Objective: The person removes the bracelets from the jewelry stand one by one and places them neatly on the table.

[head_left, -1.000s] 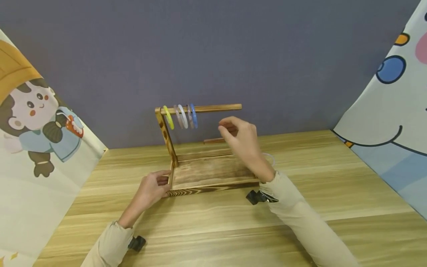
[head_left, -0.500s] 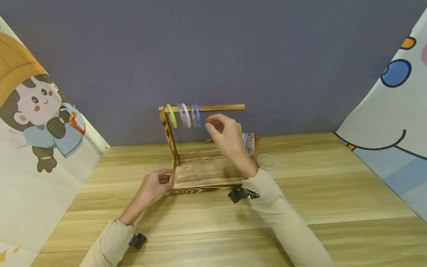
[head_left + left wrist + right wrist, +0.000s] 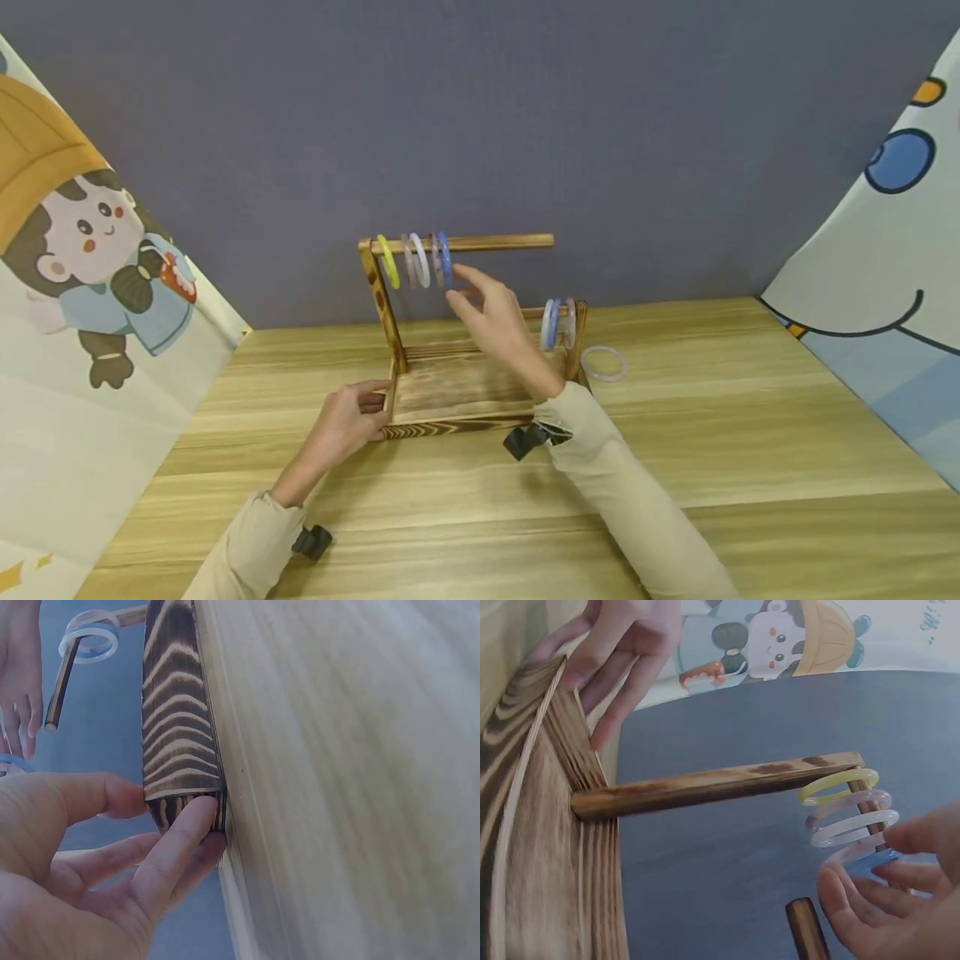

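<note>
At the centre of the head view a wooden stand [image 3: 465, 387] sat on the counter [image 3: 750, 433], with a tall post at its left and a short post at its right, each carrying a rod. The upper rod [image 3: 487, 242] held four bangles near its left end: a yellow bangle [image 3: 387, 262], two pale ones, and a blue bangle [image 3: 445, 258] furthest right. The right hand [image 3: 491, 321] was raised just right of and below that blue bangle, its fingers loosely spread and holding nothing; in the right wrist view the fingertips [image 3: 840, 900] lay right at the blue bangle, though whether they touched it could not be told. The left hand [image 3: 347, 421] rested at the lower left corner of the stand's base, with the thumb and fingers [image 3: 176, 847] pressed around that corner. On the lower rod, right of centre, hung three more bangles [image 3: 557, 323], white and blue. A clear bangle [image 3: 602, 363] lay flat on the counter just beside the right post.
</note>
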Tool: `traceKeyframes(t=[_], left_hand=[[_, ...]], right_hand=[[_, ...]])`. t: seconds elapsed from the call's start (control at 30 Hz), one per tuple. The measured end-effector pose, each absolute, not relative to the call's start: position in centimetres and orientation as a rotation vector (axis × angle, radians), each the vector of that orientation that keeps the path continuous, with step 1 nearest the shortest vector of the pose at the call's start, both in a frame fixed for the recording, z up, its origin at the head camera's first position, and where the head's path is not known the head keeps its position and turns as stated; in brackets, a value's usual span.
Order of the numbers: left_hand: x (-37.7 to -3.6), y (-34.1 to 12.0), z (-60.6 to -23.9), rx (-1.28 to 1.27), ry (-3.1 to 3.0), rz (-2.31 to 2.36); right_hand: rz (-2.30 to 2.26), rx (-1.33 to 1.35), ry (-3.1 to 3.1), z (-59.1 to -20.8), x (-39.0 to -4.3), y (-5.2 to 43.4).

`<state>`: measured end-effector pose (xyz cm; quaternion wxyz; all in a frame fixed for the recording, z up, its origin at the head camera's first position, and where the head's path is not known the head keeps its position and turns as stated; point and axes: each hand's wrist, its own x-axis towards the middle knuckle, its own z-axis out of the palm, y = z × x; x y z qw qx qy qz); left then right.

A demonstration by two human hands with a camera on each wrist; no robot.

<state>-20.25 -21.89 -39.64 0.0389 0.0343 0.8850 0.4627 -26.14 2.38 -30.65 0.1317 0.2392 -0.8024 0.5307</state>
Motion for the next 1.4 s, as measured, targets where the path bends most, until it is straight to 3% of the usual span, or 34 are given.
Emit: traceKeyframes(t=[0.23,1.4], left_hand=[[-20.3,-22.3,-39.8,0.131,2.696,1.444],[-20.0,-22.2,-39.7,0.144,2.665,1.475]], right_hand=[[1.666,0.717,-2.238,-30.7,-26.3,2.3],[1.45,0.524,-2.127,-30.2,-26.9,4.5]])
